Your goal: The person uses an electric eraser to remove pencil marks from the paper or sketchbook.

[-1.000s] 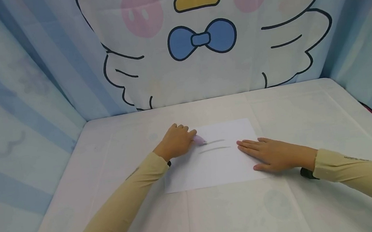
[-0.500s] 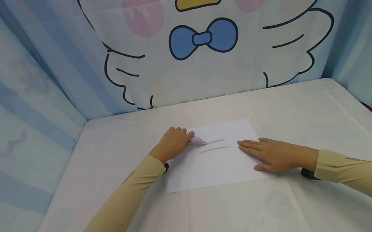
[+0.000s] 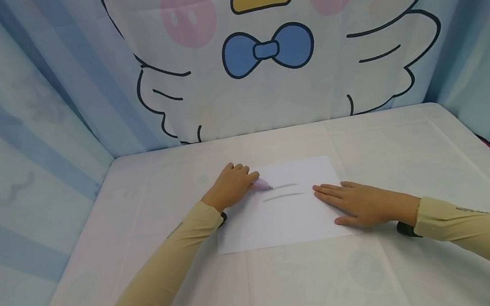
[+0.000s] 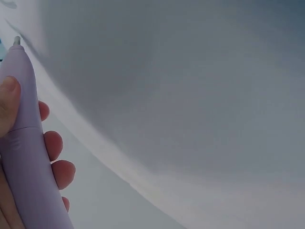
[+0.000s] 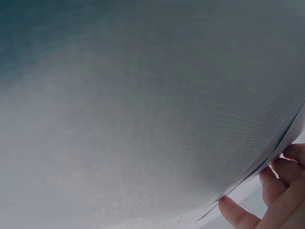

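My left hand [image 3: 232, 185] grips a lavender electric eraser [image 3: 261, 184], a thick, pen-like body. In the left wrist view the electric eraser [image 4: 24, 109] has a seam round its body and a small pale tip; the thumb lies along one side, fingertips curl round the other. Its tip is right at the left end of the upper of two grey strokes [image 3: 283, 196] on a white sheet of paper [image 3: 277, 228]. My right hand [image 3: 357, 204] rests flat on the sheet's right side, fingers straight. In the right wrist view, fingertips [image 5: 233, 212] show at the lower right, by the paper's edge.
The paper lies on a table [image 3: 188, 292] covered with a pale cloth. Behind it hangs a curtain [image 3: 275, 98] with a cartoon figure and a blue bow tie. Blue-and-white side curtains [image 3: 20, 150] flank the table.
My left hand with the electric eraser draws back slightly to the left, then returns to the right along the upper stroke. My right hand stays in place on the paper.
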A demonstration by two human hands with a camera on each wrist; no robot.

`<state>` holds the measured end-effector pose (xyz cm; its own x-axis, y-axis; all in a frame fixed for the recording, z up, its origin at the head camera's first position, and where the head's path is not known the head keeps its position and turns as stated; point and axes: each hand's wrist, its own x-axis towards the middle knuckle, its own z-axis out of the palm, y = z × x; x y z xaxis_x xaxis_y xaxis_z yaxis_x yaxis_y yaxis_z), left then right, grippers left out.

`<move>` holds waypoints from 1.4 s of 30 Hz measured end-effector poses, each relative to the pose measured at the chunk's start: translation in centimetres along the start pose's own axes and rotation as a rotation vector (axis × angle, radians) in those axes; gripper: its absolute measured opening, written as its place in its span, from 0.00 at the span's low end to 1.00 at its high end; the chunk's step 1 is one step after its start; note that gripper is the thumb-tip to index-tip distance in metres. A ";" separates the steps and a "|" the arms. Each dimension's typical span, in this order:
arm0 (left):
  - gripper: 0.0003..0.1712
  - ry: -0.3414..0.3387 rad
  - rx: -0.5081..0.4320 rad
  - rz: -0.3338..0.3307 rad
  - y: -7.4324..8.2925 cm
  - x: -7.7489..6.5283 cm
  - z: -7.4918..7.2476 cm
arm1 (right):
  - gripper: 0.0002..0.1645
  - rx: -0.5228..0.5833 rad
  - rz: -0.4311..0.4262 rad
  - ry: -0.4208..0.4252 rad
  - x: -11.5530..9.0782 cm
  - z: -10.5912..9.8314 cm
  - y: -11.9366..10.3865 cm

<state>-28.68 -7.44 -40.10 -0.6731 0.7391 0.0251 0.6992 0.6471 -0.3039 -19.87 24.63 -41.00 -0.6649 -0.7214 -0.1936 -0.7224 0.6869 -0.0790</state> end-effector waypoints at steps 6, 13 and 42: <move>0.13 -0.001 0.039 0.024 0.3 0.3 -0.3 | 0.42 0.000 -0.001 -0.004 0.0 0.0 0.0; 0.13 -0.008 0.030 0.035 0.4 0.5 -0.6 | 0.42 -0.003 0.001 -0.006 0.1 0.1 0.1; 0.15 -0.018 0.075 0.039 0.6 0.7 -1.1 | 0.41 -0.012 -0.003 0.003 0.0 0.0 0.0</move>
<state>-28.51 -6.33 -39.25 -0.6504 0.7596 -0.0054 0.7055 0.6015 -0.3749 -19.87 24.65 -41.03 -0.6628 -0.7241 -0.1906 -0.7270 0.6833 -0.0674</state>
